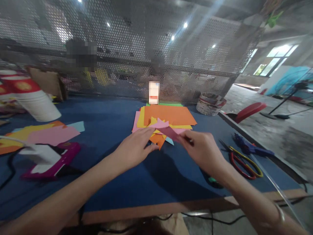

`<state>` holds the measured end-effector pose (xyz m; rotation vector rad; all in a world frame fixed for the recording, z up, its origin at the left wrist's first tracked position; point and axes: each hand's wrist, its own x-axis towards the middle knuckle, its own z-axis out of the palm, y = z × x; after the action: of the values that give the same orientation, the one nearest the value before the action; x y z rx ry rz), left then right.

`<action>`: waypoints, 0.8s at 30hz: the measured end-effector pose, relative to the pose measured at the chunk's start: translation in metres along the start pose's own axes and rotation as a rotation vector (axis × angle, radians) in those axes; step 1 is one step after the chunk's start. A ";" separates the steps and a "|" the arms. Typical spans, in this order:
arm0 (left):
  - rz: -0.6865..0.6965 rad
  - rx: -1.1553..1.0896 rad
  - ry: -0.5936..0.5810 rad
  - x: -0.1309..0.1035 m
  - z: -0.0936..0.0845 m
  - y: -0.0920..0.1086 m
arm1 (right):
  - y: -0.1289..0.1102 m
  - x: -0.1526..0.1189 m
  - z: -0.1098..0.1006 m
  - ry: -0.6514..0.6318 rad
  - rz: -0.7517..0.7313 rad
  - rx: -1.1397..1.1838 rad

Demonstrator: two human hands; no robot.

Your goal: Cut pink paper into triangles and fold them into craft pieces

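In the middle of the head view, my left hand (137, 145) pinches a cluster of pointed orange, yellow and pink paper (158, 141) between thumb and fingers. A folded pink paper strip (170, 131) runs from this cluster to my right hand (204, 150), whose thumb and fingers are closed on its right end. Just behind the hands lies a stack of coloured sheets, with an orange sheet (171, 114) on top. Yellow, pink and green edges stick out beneath it. A light blue corner (169, 141) shows beneath the cluster. How the folds join is partly hidden by my fingers.
Scissors (244, 162) and a blue glue gun (251, 145) lie on the right of the blue table (107, 192). A round woven container (210, 103) stands back right. Leftward are a purple power strip (52, 160), loose coloured paper (55, 134) and stacked paper cups (36, 101).
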<state>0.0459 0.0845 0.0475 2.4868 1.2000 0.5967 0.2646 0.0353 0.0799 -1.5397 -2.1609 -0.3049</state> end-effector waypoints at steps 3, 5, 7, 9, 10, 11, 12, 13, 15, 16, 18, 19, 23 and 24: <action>-0.313 -0.597 -0.021 -0.032 -0.007 0.006 | -0.022 -0.042 0.010 0.171 -0.060 0.091; -0.456 -1.018 -0.097 -0.048 -0.004 0.010 | -0.036 -0.061 0.022 0.217 -0.135 0.150; -0.540 -1.257 -0.113 -0.058 0.002 0.014 | -0.047 -0.072 0.034 0.222 -0.202 0.197; -0.577 -1.305 -0.092 -0.065 0.008 0.017 | -0.053 -0.078 0.042 0.222 -0.242 0.242; -0.577 -1.303 -0.082 -0.066 0.010 0.019 | -0.055 -0.080 0.044 0.222 -0.253 0.263; -0.570 -1.305 -0.077 -0.068 0.012 0.020 | -0.055 -0.081 0.046 0.221 -0.259 0.283; -0.558 -1.320 -0.075 -0.069 0.013 0.021 | -0.055 -0.081 0.047 0.221 -0.259 0.299; -0.544 -1.340 -0.070 -0.070 0.014 0.022 | -0.055 -0.082 0.048 0.221 -0.254 0.312; -0.522 -1.377 -0.060 -0.071 0.015 0.025 | -0.054 -0.081 0.048 0.220 -0.231 0.329; -0.511 -1.386 -0.059 -0.072 0.016 0.026 | -0.053 -0.081 0.048 0.214 -0.221 0.337; -0.492 -1.402 -0.052 -0.073 0.018 0.029 | -0.052 -0.080 0.048 0.198 -0.206 0.356; -0.492 -1.420 -0.036 -0.074 0.020 0.031 | -0.052 -0.079 0.049 0.188 -0.201 0.367; -0.588 -1.511 0.127 -0.073 0.027 0.041 | -0.049 -0.082 0.053 0.207 -0.144 0.418; -0.626 -1.529 0.166 -0.072 0.029 0.043 | -0.049 -0.084 0.055 0.198 -0.126 0.428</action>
<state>0.0483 -0.0016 0.0255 0.7660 0.8708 0.9846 0.2277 -0.0272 -0.0045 -1.0919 -2.0068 -0.0260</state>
